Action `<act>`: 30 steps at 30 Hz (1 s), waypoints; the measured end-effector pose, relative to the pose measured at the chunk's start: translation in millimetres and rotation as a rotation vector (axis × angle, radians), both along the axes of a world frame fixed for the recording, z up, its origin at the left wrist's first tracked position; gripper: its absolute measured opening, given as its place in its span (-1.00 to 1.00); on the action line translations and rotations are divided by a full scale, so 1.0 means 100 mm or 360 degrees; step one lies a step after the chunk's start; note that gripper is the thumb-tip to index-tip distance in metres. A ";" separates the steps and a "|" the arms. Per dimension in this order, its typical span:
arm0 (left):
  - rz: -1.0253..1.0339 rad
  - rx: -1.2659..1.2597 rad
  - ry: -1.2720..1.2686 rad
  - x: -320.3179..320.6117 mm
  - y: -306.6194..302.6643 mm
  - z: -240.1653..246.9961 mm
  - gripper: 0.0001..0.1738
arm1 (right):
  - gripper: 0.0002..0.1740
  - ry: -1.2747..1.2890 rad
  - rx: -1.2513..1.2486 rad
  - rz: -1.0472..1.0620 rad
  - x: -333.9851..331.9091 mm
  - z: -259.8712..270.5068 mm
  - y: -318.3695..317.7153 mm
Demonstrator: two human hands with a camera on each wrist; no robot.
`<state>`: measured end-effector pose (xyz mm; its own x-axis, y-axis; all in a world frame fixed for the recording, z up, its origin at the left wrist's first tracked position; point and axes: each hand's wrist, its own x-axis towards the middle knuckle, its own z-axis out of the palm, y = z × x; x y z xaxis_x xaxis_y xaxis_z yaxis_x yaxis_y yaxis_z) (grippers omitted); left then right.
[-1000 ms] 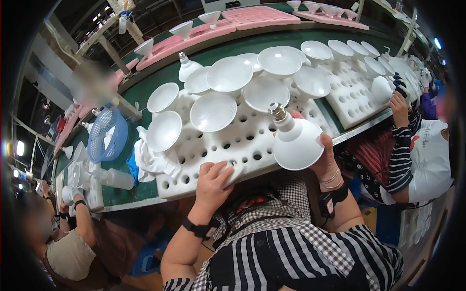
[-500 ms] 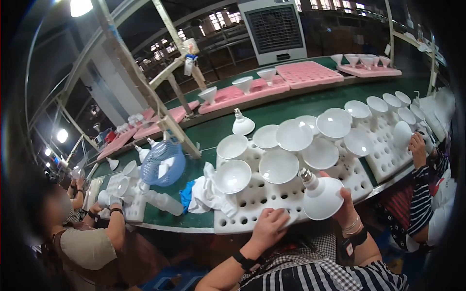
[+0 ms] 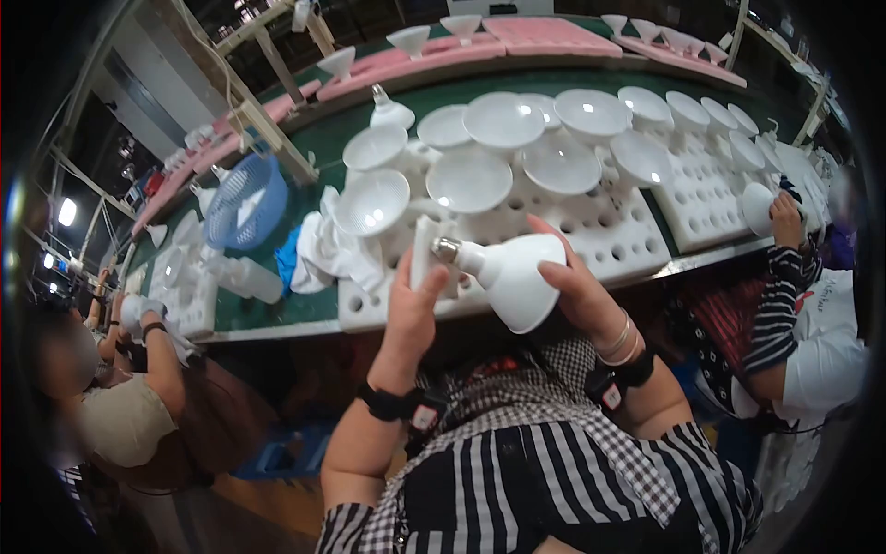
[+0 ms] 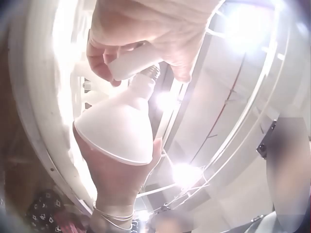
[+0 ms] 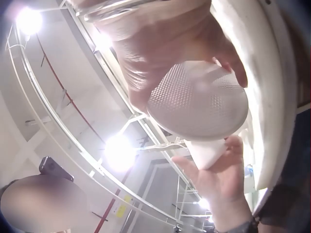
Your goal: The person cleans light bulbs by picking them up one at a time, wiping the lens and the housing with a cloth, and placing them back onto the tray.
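In the head view my right hand (image 3: 591, 300) grips a white reflector lamp bulb (image 3: 521, 277) by its wide face. The bulb lies tilted on its side, its metal screw base (image 3: 446, 248) pointing left. Fingers and thumb of my left hand (image 3: 411, 309) hold a small white block (image 3: 424, 247) upright at that base. The left wrist view shows the block (image 4: 133, 61) crossing right beside the screw threads. From the right wrist, the bulb's dimpled round face (image 5: 199, 102) shows under the right hand's spread fingers.
A white foam tray (image 3: 609, 217) full of holes carries several bulbs, face up. To its left lie a white cloth (image 3: 318, 254), a blue basket (image 3: 245, 203) and a clear bottle (image 3: 249, 280). Pink trays (image 3: 544, 37) line the back. People work on both sides.
The bulb has tipped from screw base up to screw base pointing left. My left hand has lifted from the tray's front edge with the white block, bringing it to the base. The head view swung up and back.
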<state>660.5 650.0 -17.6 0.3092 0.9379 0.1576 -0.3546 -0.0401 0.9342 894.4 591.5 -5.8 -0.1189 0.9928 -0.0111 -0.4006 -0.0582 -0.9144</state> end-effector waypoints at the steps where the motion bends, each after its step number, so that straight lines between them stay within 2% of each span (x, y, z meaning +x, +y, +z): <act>1: -0.0003 -0.0090 0.0005 -0.01 0.01 0.04 -0.27 | 0.12 0.0002 -0.0038 0.0061 0.01 0.06 -0.03; 3: 0.0037 -0.0197 -0.0010 0.00 -0.01 0.07 -0.37 | 0.07 -0.0114 -0.0067 0.0131 -0.03 0.09 -0.09; 5: 0.0049 -0.0245 0.0039 -0.04 -0.04 0.10 -0.42 | 0.00 0.0142 -0.0335 0.0251 -0.04 0.03 -0.10; 7: 0.0058 -0.0279 0.0086 -0.03 -0.04 0.17 -0.47 | -0.06 0.0236 -0.0374 0.0277 -0.05 -0.08 -0.07; 9: 0.0179 -0.0302 0.0080 0.04 -0.02 0.22 -0.53 | 0.08 0.0363 -0.0378 0.0283 -0.08 -0.10 -0.05; 10: 0.0182 -0.0301 0.0076 0.03 0.01 0.23 -0.53 | 0.08 0.0359 -0.0378 0.0285 -0.09 -0.13 -0.02; 12: 0.0226 -0.0228 0.0133 0.01 0.10 0.24 -0.54 | 0.36 0.0146 -0.0005 0.0221 -0.13 -0.20 0.03; 13: 0.0209 -0.0233 0.0136 0.03 0.13 0.26 -0.54 | 0.36 0.0148 -0.0011 0.0203 -0.14 -0.19 0.04; 15: 0.0350 -0.0237 0.0109 0.11 0.15 0.32 -0.56 | 0.55 -0.0076 0.0340 0.0108 -0.15 -0.16 0.05; 17: 0.0288 -0.0254 0.0098 0.09 0.20 0.24 -0.57 | 0.60 -0.0057 0.0286 0.0089 -0.14 -0.16 0.09; 19: 0.0325 -0.0030 -0.0016 0.09 0.24 0.18 -0.49 | 0.55 -0.0181 0.0356 0.0021 -0.13 -0.12 0.12; 20: 0.0444 0.0183 0.0180 0.04 0.23 0.15 -0.50 | 0.55 -0.0194 0.0347 0.0028 -0.11 -0.13 0.13; 21: 0.0451 0.0179 0.0172 0.03 0.22 0.14 -0.50 | 0.53 -0.0208 0.0312 -0.0006 -0.11 -0.13 0.16; 23: 0.0902 0.1786 0.1420 0.02 0.17 0.14 -0.55 | 0.50 -0.0218 0.0271 -0.0026 -0.13 -0.15 0.20; 24: 0.0823 0.1900 0.1627 0.09 0.00 0.27 -0.59 | 0.45 -0.0122 0.0201 -0.0027 -0.15 -0.13 0.21; 26: 0.0866 0.1907 0.1659 0.00 0.14 0.19 -0.59 | 0.40 -0.0035 0.0122 0.0001 -0.17 -0.11 0.23; 28: 0.0995 0.1842 0.1734 -0.16 0.35 0.11 -0.62 | 0.21 -0.0139 0.0080 -0.0102 -0.17 -0.09 0.25; 29: 0.0998 0.1851 0.1733 -0.24 0.40 0.06 -0.62 | 0.21 -0.0136 0.0089 -0.0104 -0.16 -0.05 0.25; 30: 0.0780 0.1083 0.1074 -0.29 0.43 0.02 -0.60 | 0.13 0.0145 -0.0066 0.0013 -0.15 0.03 0.24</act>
